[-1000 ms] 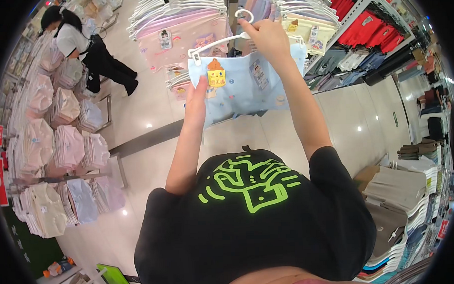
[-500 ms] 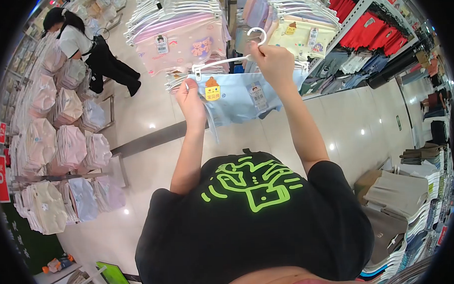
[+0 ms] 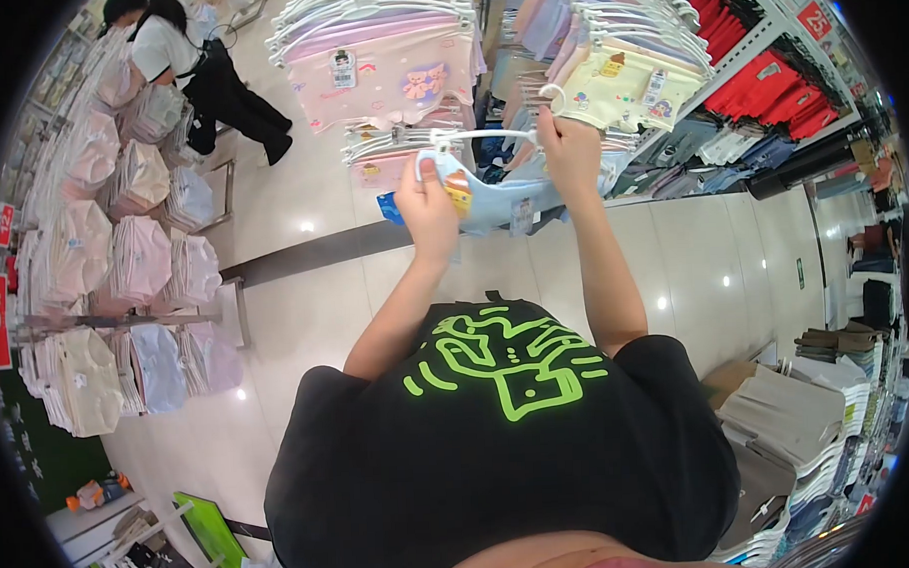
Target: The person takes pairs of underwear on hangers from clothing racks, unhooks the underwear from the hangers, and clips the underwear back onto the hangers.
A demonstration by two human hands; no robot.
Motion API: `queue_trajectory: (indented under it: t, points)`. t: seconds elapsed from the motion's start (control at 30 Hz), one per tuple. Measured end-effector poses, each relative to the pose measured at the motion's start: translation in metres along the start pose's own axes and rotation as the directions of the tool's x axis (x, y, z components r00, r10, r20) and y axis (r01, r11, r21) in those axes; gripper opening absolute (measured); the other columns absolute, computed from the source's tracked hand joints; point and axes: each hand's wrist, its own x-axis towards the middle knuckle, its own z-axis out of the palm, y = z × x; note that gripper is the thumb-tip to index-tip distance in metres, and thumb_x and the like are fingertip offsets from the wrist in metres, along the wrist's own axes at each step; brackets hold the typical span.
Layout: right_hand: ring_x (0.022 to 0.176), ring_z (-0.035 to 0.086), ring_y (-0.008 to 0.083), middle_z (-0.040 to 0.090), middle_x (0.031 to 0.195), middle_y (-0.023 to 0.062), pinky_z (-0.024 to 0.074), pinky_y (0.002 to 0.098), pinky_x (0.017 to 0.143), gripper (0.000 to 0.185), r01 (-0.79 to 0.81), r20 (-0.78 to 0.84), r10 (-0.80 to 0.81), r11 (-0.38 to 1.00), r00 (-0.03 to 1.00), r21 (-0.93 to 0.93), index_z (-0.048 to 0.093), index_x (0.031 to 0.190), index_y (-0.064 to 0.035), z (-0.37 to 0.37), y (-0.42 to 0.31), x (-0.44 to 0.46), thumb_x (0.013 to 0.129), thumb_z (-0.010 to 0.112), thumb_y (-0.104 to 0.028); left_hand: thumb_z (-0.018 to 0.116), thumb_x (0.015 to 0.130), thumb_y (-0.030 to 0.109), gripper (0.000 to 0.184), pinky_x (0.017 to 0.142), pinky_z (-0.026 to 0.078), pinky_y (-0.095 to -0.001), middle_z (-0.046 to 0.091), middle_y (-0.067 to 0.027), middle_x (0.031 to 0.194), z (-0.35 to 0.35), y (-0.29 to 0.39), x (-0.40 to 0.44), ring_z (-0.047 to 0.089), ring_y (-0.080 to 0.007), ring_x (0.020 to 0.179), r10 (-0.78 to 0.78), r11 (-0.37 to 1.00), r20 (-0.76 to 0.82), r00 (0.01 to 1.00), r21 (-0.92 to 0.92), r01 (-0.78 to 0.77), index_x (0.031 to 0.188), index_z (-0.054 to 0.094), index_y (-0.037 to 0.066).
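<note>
A white plastic clip hanger [image 3: 484,135] carries a small light blue garment [image 3: 497,204] with a yellow tag and a white label. My right hand [image 3: 573,160] is closed around the hanger at the base of its hook. At the other end, my left hand [image 3: 429,213] pinches the garment's upper left corner beside the clip, thumb on top. The garment sags and folds between my hands, so its exact cut is hard to make out. Right behind it hang pink printed garments [image 3: 383,86] and yellow printed garments [image 3: 628,88] on white hangers.
A person in black trousers [image 3: 233,101] leans toward the left rack of pastel garments [image 3: 138,260]. Red clothes [image 3: 758,88] hang at the upper right. Grey and beige trousers [image 3: 784,413] hang at the lower right. A green-faced panel [image 3: 211,538] stands at lower left.
The blue garment has swung from facing me to tilted and folded. Both hands have moved down and slightly right, bringing the hanger lower in view. My view has shifted a little.
</note>
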Motion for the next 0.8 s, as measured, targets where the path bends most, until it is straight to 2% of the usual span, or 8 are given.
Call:
queue_trajectory:
  t: [0.1, 0.23, 0.3, 0.33, 0.4, 0.53, 0.6, 0.8]
  points:
    - [0.057, 0.054, 0.0332, 0.055, 0.061, 0.0202, 0.0392, 0.0409, 0.056, 0.043, -0.019, 0.258, 0.071, 0.98, 0.964, -0.199, 0.057, 0.064, 0.0036, -0.009, 0.003, -0.015, 0.088, 0.047, -0.031, 0.041, 0.094, 0.02, 0.026, 0.043, 0.032, -0.025, 0.047, -0.0008, 0.055, -0.002, -0.025, -0.009, 0.04, -0.0059, 0.048, -0.008, 0.997, 0.023, 1.0, 0.075, 0.006, 0.087, 0.053, -0.002]
    - [0.073, 0.058, 0.0308, 0.062, 0.084, 0.016, 0.0432, 0.0397, 0.066, 0.04, 0.063, 0.112, -0.025, 0.936, 0.993, -0.346, 0.06, 0.089, -0.0001, -0.019, 0.017, -0.033, 0.089, 0.043, -0.037, 0.041, 0.093, 0.018, 0.025, 0.043, 0.032, -0.0297, 0.047, -0.0083, 0.052, -0.009, -0.032, -0.013, 0.043, -0.0159, 0.043, 0.14, 0.943, 0.051, 0.989, 0.298, -0.149, 0.086, 0.052, -0.003]
    - [0.079, 0.057, 0.0252, 0.059, 0.092, 0.0153, 0.0432, 0.0349, 0.07, 0.033, 0.357, -0.08, -0.37, 0.924, 0.926, -0.136, 0.055, 0.099, -0.0004, -0.024, -0.006, -0.032, 0.088, 0.047, -0.03, 0.043, 0.091, 0.016, 0.021, 0.046, 0.035, -0.0344, 0.048, -0.0167, 0.056, -0.009, -0.024, -0.018, 0.048, -0.0307, 0.047, 0.141, 0.873, 0.166, 0.976, 0.445, -0.202, 0.086, 0.052, -0.003]
    - [0.079, 0.057, 0.0252, 0.059, 0.092, 0.0153, 0.0432, 0.0349, 0.07, 0.033, 0.353, -0.075, -0.365, 0.926, 0.928, -0.135, 0.055, 0.099, -0.0004, -0.021, -0.016, -0.038, 0.088, 0.047, -0.03, 0.043, 0.091, 0.016, 0.021, 0.046, 0.035, -0.0344, 0.048, -0.0167, 0.056, -0.008, -0.025, -0.019, 0.048, -0.0307, 0.047, 0.135, 0.872, 0.166, 0.977, 0.448, -0.196, 0.086, 0.052, -0.003]
    - [0.073, 0.056, 0.0199, 0.058, 0.08, 0.0117, 0.0424, 0.027, 0.067, 0.022, -0.066, 0.393, -0.201, 0.82, 0.897, 0.568, 0.054, 0.096, 0.0002, -0.013, -0.037, -0.054, 0.086, 0.052, -0.019, 0.045, 0.09, 0.014, 0.019, 0.049, 0.037, -0.0371, 0.05, -0.02, 0.061, -0.006, -0.027, -0.024, 0.051, -0.0378, 0.055, 0.181, 0.88, 0.257, 0.949, 0.388, -0.273, 0.086, 0.052, -0.003]
    - [0.07, 0.05, 0.0118, 0.054, 0.07, 0.0039, 0.0401, 0.0265, 0.064, 0.016, -0.272, 0.51, -0.057, 0.792, 0.858, 0.546, 0.053, 0.09, 0.0015, -0.005, -0.037, -0.06, 0.085, 0.052, -0.014, 0.046, 0.089, 0.014, 0.017, 0.05, 0.038, -0.0371, 0.051, -0.0198, 0.062, -0.009, -0.027, -0.021, 0.052, -0.0377, 0.058, 0.178, 0.872, 0.26, 0.949, 0.404, -0.275, 0.087, 0.053, -0.002]
    - [0.065, 0.052, 0.012, 0.057, 0.072, 0.0061, 0.0418, 0.0232, 0.061, 0.014, -0.11, 0.462, -0.083, 0.921, 0.883, 0.375, 0.051, 0.09, 0.0018, -0.008, -0.03, -0.054, 0.082, 0.054, -0.009, 0.046, 0.089, 0.014, 0.017, 0.05, 0.039, -0.0371, 0.052, -0.0195, 0.063, -0.013, -0.029, -0.023, 0.053, -0.0375, 0.057, 0.171, 0.853, 0.256, 0.951, 0.445, -0.273, 0.087, 0.053, -0.002]
    - [0.068, 0.058, 0.0135, 0.058, 0.076, 0.0079, 0.0449, 0.0257, 0.06, 0.014, -0.01, 0.275, -0.152, 0.861, 0.949, 0.509, 0.055, 0.089, 0.0016, -0.043, -0.042, -0.03, 0.076, 0.059, 0.001, 0.048, 0.088, 0.015, 0.016, 0.051, 0.041, -0.0342, 0.053, -0.0168, 0.062, -0.015, -0.036, -0.022, 0.054, -0.0301, 0.053, -0.105, 0.843, 0.342, 0.934, 0.529, -0.099, 0.09, 0.052, 0.0]
